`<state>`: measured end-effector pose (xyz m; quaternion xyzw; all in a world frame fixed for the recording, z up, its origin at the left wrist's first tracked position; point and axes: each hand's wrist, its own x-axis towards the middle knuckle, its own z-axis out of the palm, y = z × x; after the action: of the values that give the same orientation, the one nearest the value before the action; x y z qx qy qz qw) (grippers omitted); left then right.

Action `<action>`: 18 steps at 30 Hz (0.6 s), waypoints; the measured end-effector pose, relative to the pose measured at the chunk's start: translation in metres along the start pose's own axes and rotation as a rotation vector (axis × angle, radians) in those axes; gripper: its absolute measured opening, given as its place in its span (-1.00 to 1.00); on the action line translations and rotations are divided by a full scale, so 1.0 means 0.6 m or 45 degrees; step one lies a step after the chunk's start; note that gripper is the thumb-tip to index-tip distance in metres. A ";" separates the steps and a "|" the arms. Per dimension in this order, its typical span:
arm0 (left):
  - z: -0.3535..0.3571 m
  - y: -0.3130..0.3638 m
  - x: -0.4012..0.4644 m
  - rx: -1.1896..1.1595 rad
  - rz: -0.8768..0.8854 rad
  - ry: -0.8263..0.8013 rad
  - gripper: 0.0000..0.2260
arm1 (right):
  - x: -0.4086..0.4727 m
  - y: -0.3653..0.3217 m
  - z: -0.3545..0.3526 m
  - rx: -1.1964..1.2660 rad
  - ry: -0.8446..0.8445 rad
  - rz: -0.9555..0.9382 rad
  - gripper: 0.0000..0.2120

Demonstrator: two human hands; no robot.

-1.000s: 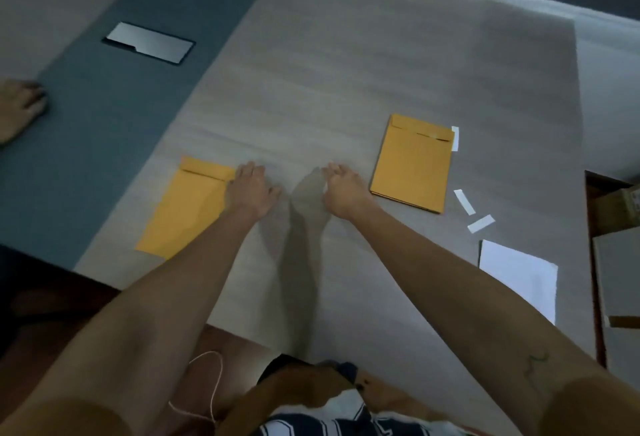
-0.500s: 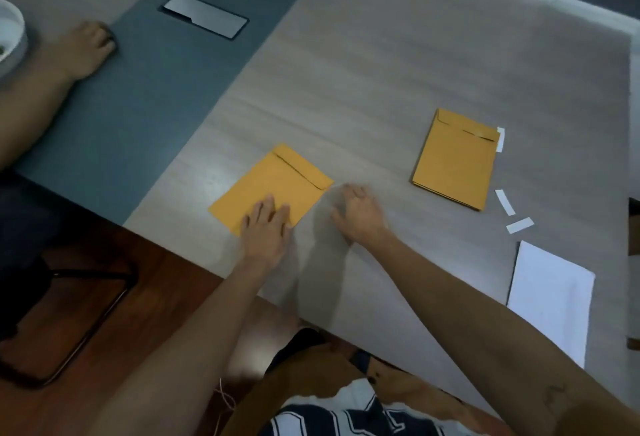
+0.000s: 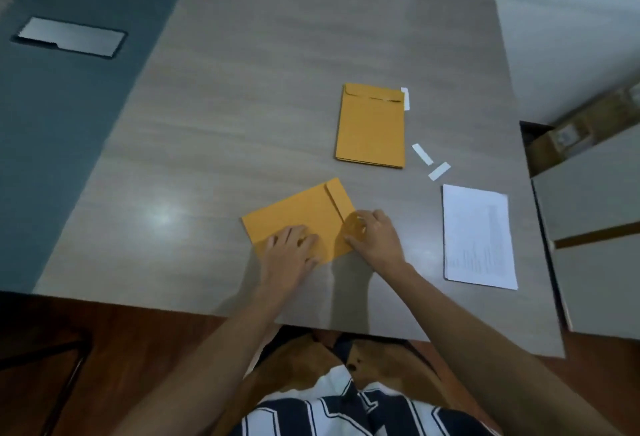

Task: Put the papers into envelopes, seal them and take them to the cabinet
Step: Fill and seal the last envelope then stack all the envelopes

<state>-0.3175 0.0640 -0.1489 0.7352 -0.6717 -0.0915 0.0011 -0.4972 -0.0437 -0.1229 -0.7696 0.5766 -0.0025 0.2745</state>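
— Grey laminate table (image 3: 277, 96) is laid with everything needed. What could be spoiled from here, taking the largest thing first?

— The stack of papers (image 3: 478, 238) is left well apart on the right, near the table's edge; it could be knocked toward the floor if an arm is swung wide. The spare envelopes (image 3: 370, 131) are piled farther back and seem safe.

— And the envelope (image 3: 298, 217) being worked on?

— It is lain flat and slanted near the front edge, flap end to the right. It is pinned by the left hand (image 3: 289, 252), whose fingers are spread flat on it and released, not curled. If that pressure is eased, the envelope may be skidded or creased while the flap is handled.

— The right hand (image 3: 375, 236)?

— It is clenched around a round, amber, see-through object (image 3: 354, 228), judged to be a tape roll, at the flap end. Tape could be laid crooked, or stuck to the table.

— What cannot be made out?

— Whether paper is already inside, whether the flap is stuck down, and the object's true nature. The small white strips (image 3: 431, 162) are taken for peeled backing, unconfirmed. No cabinet can be identified with certainty.
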 end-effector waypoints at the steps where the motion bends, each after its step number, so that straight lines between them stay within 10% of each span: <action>1: 0.000 0.010 0.006 0.015 0.019 0.000 -0.62 | -0.007 0.011 -0.003 0.016 0.023 0.023 -0.50; 18: -0.004 0.072 0.025 -0.083 0.163 0.055 -0.69 | -0.038 0.127 -0.050 0.299 0.298 0.387 -0.91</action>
<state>-0.3586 0.0444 -0.1432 0.6919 -0.7139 -0.0973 0.0454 -0.5818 -0.0497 -0.1227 -0.6311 0.7097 -0.1174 0.2905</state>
